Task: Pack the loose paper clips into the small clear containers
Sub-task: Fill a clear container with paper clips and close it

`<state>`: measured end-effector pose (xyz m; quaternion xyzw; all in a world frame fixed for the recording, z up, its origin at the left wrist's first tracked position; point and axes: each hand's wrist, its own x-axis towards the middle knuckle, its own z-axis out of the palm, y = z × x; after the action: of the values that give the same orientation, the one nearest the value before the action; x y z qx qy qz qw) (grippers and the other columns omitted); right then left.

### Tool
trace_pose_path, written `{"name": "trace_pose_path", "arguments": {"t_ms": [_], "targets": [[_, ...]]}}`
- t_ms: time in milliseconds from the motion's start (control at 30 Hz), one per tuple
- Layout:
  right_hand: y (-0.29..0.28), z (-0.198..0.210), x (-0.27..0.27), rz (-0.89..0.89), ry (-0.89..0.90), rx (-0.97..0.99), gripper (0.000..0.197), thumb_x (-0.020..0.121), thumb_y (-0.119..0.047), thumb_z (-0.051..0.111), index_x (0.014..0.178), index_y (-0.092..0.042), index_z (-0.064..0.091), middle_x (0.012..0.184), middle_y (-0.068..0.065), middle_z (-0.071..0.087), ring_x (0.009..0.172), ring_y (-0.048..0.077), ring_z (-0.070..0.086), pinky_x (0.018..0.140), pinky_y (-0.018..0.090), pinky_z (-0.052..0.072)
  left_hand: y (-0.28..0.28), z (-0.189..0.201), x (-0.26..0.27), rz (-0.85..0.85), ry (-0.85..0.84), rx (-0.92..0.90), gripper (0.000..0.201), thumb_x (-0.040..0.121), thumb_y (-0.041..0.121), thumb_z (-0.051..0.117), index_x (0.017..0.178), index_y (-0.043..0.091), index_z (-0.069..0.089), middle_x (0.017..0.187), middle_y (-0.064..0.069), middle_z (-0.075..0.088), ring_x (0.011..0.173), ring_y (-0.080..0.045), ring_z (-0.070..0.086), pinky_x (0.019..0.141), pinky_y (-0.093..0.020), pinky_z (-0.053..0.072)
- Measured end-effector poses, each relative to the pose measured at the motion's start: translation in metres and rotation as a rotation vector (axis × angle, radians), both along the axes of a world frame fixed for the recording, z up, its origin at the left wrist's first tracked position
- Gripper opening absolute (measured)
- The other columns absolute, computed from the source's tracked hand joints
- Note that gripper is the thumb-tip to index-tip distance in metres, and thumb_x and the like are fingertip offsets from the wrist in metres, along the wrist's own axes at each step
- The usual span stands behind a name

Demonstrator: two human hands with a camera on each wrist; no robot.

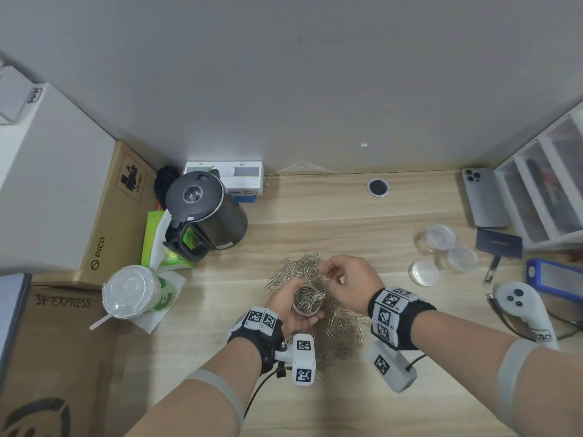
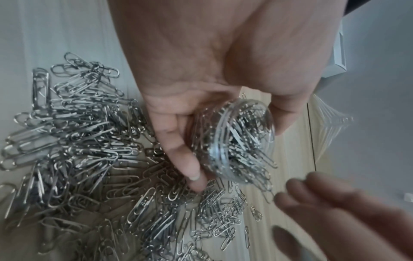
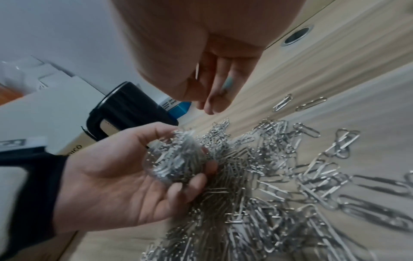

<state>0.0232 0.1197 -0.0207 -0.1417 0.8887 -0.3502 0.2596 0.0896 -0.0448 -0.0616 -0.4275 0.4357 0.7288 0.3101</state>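
Observation:
A heap of silver paper clips (image 1: 339, 329) (image 2: 78, 141) (image 3: 290, 176) lies on the wooden desk (image 1: 315, 216) in front of me. My left hand (image 1: 280, 305) (image 2: 192, 167) (image 3: 111, 185) grips a small round clear container (image 1: 307, 301) (image 2: 241, 141) (image 3: 176, 159) just above the heap. It is heaped with clips and tilts toward the right hand. My right hand (image 1: 342, 279) (image 3: 210, 104) hovers close above and right of the container, fingertips pinched together on what looks like a clip or two. In the left wrist view that hand (image 2: 324, 203) is blurred.
Three more small clear containers (image 1: 440, 237) (image 1: 462, 258) (image 1: 424, 272) sit at the right. Past them are a phone (image 1: 484, 197), a drawer unit (image 1: 549, 178) and a white controller (image 1: 523, 310). A black kettle (image 1: 205, 212), a lidded cup (image 1: 129, 291) and cardboard boxes (image 1: 110, 216) crowd the left.

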Motion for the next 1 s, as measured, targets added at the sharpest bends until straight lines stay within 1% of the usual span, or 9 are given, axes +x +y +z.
{"name": "trace_pose_path", "arguments": {"t_ms": [100, 233, 300, 467, 600, 700, 800, 867, 1000], "targets": [[0.005, -0.007, 0.0, 0.013, -0.083, 0.016, 0.019, 0.083, -0.015, 0.066, 0.089, -0.032, 0.062, 0.087, -0.014, 0.066, 0.077, 0.001, 0.063, 0.073, 0.023, 0.054, -0.001, 0.003, -0.001, 0.011, 0.021, 0.004, 0.027, 0.096, 0.036, 0.065, 0.11, 0.013, 0.061, 0.075, -0.012, 0.078, 0.079, -0.035, 0.068, 0.056, -0.03, 0.055], [0.001, -0.011, 0.008, -0.034, -0.183, -0.086, 0.008, 0.08, -0.016, 0.07, 0.078, -0.023, 0.068, 0.074, -0.005, 0.07, 0.065, 0.008, 0.064, 0.071, 0.035, 0.059, -0.001, 0.0, -0.001, 0.009, 0.015, 0.005, 0.043, 0.088, 0.035, 0.077, 0.123, 0.015, 0.061, 0.124, -0.022, 0.063, 0.078, -0.034, 0.071, 0.058, -0.031, 0.058], [-0.005, -0.012, 0.013, -0.013, -0.191, -0.091, 0.008, 0.079, -0.017, 0.068, 0.076, -0.024, 0.068, 0.072, -0.005, 0.07, 0.062, 0.007, 0.063, 0.069, 0.035, 0.059, 0.0, -0.004, -0.001, 0.033, -0.001, 0.008, 0.054, 0.086, 0.037, 0.078, 0.131, 0.015, 0.058, 0.134, -0.026, 0.057, 0.073, -0.034, 0.071, 0.056, -0.032, 0.059], [-0.01, -0.011, 0.013, 0.053, -0.103, -0.08, 0.006, 0.074, -0.022, 0.065, 0.078, -0.027, 0.068, 0.069, -0.01, 0.068, 0.061, 0.002, 0.061, 0.066, 0.03, 0.057, -0.001, -0.004, -0.002, -0.013, 0.056, 0.034, 0.05, 0.088, 0.043, 0.074, 0.126, 0.012, 0.068, 0.119, -0.019, 0.071, 0.075, -0.029, 0.069, 0.064, -0.031, 0.058], [-0.007, -0.008, 0.011, 0.087, -0.103, -0.145, 0.007, 0.081, -0.026, 0.064, 0.077, -0.026, 0.07, 0.066, -0.008, 0.069, 0.059, 0.002, 0.062, 0.064, 0.03, 0.055, -0.005, -0.003, -0.002, -0.045, 0.083, 0.052, 0.062, 0.076, 0.043, 0.082, 0.125, 0.006, 0.069, 0.107, -0.018, 0.073, 0.08, -0.028, 0.071, 0.059, -0.027, 0.059], [0.001, -0.017, 0.003, 0.012, 0.03, -0.011, 0.011, 0.083, -0.029, 0.064, 0.093, -0.032, 0.067, 0.079, -0.014, 0.064, 0.069, 0.005, 0.061, 0.07, 0.03, 0.055, -0.011, -0.003, -0.003, -0.05, 0.067, 0.052, 0.06, 0.079, 0.033, 0.084, 0.127, 0.004, 0.065, 0.108, -0.019, 0.073, 0.082, -0.031, 0.074, 0.057, -0.026, 0.061], [0.011, -0.029, -0.001, 0.144, 0.055, 0.267, 0.048, 0.081, -0.04, 0.069, 0.126, -0.034, 0.055, 0.11, -0.01, 0.052, 0.097, 0.012, 0.06, 0.084, 0.031, 0.053, -0.017, -0.004, -0.002, -0.053, 0.052, 0.057, 0.06, 0.077, 0.031, 0.085, 0.128, 0.005, 0.064, 0.103, -0.018, 0.073, 0.081, -0.032, 0.072, 0.059, -0.028, 0.062], [0.015, -0.036, 0.003, 0.243, 0.025, 0.376, 0.066, 0.077, -0.042, 0.074, 0.135, -0.031, 0.046, 0.124, -0.004, 0.045, 0.107, 0.018, 0.056, 0.088, 0.035, 0.052, -0.02, -0.005, 0.0, -0.037, 0.04, 0.066, 0.064, 0.072, 0.033, 0.087, 0.127, 0.009, 0.064, 0.103, -0.019, 0.073, 0.082, -0.032, 0.072, 0.059, -0.03, 0.062], [0.012, -0.047, 0.011, 0.27, 0.029, 0.354, 0.041, 0.086, -0.025, 0.068, 0.125, -0.025, 0.058, 0.129, 0.0, 0.046, 0.114, 0.023, 0.055, 0.095, 0.034, 0.047, -0.022, -0.009, 0.001, -0.001, -0.011, 0.062, 0.064, 0.075, 0.045, 0.085, 0.127, 0.022, 0.054, 0.104, -0.021, 0.072, 0.077, -0.031, 0.07, 0.057, -0.031, 0.061]]}}
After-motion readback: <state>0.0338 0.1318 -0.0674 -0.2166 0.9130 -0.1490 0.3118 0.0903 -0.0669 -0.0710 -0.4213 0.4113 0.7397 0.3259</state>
